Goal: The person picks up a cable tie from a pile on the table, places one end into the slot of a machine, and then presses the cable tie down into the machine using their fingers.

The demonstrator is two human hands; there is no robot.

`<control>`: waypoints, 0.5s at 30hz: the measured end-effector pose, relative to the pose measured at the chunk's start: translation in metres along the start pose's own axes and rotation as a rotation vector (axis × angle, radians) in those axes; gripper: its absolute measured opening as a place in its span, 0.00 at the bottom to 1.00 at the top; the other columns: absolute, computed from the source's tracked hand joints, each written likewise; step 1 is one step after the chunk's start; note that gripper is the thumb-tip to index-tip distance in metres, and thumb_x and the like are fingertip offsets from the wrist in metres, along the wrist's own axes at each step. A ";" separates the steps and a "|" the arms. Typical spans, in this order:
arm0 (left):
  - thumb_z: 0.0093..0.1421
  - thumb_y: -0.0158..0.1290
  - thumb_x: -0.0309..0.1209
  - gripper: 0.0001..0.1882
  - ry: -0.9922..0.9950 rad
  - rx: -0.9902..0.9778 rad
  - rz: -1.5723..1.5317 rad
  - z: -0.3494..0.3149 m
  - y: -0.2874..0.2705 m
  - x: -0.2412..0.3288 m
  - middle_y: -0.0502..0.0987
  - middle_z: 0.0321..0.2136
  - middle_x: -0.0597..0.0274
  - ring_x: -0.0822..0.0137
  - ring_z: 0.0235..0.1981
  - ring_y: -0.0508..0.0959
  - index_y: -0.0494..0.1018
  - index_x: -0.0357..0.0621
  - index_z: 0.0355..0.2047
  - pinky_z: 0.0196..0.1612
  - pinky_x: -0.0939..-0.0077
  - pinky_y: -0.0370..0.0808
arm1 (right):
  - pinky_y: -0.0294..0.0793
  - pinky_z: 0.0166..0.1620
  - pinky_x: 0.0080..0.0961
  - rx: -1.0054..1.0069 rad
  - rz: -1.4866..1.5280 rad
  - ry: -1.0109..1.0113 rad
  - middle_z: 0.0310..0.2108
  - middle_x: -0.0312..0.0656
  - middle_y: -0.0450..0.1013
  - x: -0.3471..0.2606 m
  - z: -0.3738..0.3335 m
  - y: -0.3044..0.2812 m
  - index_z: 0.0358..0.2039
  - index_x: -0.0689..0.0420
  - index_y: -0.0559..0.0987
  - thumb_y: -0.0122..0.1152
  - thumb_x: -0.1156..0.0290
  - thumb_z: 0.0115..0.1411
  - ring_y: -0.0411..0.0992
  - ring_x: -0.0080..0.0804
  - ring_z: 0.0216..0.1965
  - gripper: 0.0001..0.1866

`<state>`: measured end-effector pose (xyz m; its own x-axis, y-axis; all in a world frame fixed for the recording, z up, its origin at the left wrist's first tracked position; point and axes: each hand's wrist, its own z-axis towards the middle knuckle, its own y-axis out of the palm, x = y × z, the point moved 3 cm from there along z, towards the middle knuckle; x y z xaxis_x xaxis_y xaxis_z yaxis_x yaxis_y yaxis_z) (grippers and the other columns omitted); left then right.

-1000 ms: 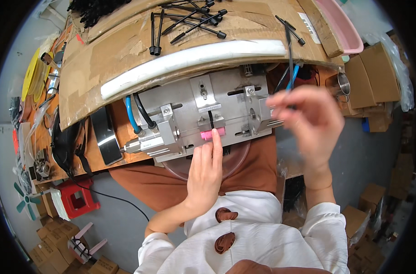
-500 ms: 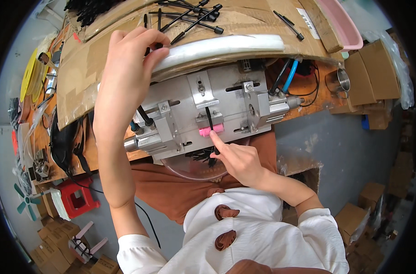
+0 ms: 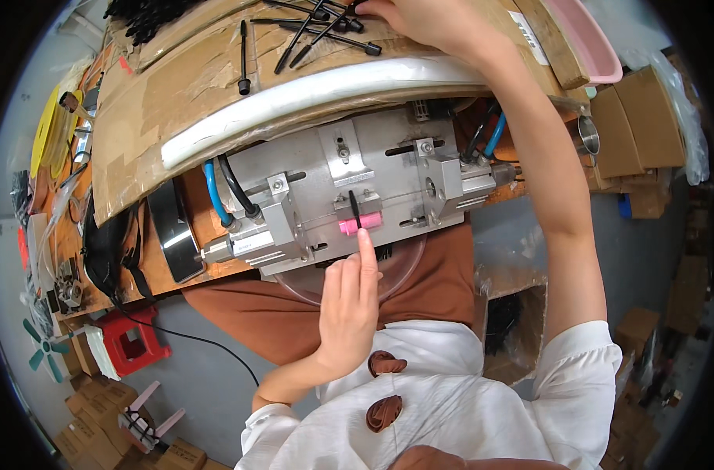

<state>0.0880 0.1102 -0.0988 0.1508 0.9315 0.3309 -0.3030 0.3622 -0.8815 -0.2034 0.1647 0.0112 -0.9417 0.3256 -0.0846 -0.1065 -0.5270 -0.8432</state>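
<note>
My left hand reaches up from below with its index finger stretched out and the other fingers curled. That fingertip touches the lower end of a short black stick, which lies over a pink block on a metal fixture. Far across the cardboard, my right hand is closed at the upper end of a thin black rod; its fingers are partly cut off by the top edge. Several similar rods with knobbed ends lie around it, one black rod apart on the left.
A white padded strip edges the cardboard above the fixture. Metal cylinders with blue hoses flank the plate. A clear round bowl sits below it. A dark phone-like slab and a metal cup lie on the bench.
My left hand has left the rods on the cardboard and come down to the pink block. My right hand has left the block and moved up to the rods.
</note>
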 end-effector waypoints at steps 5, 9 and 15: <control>0.47 0.52 0.17 0.36 -0.015 -0.069 0.018 0.005 0.008 -0.002 0.67 0.33 0.57 0.62 0.33 0.67 0.57 0.25 0.60 0.40 0.72 0.70 | 0.73 0.35 0.22 0.016 0.219 0.510 0.25 0.39 0.75 -0.031 0.001 -0.047 0.41 0.60 0.78 0.58 0.73 0.59 0.73 0.26 0.30 0.10; 0.46 0.51 0.17 0.38 -0.004 -0.098 0.016 0.010 0.005 -0.002 0.66 0.35 0.57 0.61 0.34 0.67 0.56 0.26 0.60 0.41 0.72 0.70 | 0.71 0.31 0.14 0.275 0.849 0.593 0.28 0.35 0.74 -0.018 -0.031 -0.055 0.43 0.60 0.77 0.53 0.73 0.63 0.71 0.17 0.30 0.10; 0.48 0.57 0.23 0.30 0.058 0.014 -0.032 0.053 -0.050 -0.028 0.67 0.32 0.57 0.59 0.35 0.68 0.68 0.38 0.55 0.40 0.67 0.69 | 0.75 0.29 0.19 0.483 0.882 0.258 0.36 0.46 0.77 -0.101 -0.108 -0.046 0.36 0.65 0.78 0.61 0.84 0.53 0.75 0.25 0.27 0.08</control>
<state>0.0493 0.0678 -0.0466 0.2151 0.9162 0.3382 -0.3105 0.3925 -0.8657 -0.0685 0.2411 0.0009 -0.6562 -0.2003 -0.7275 0.4173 -0.8996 -0.1287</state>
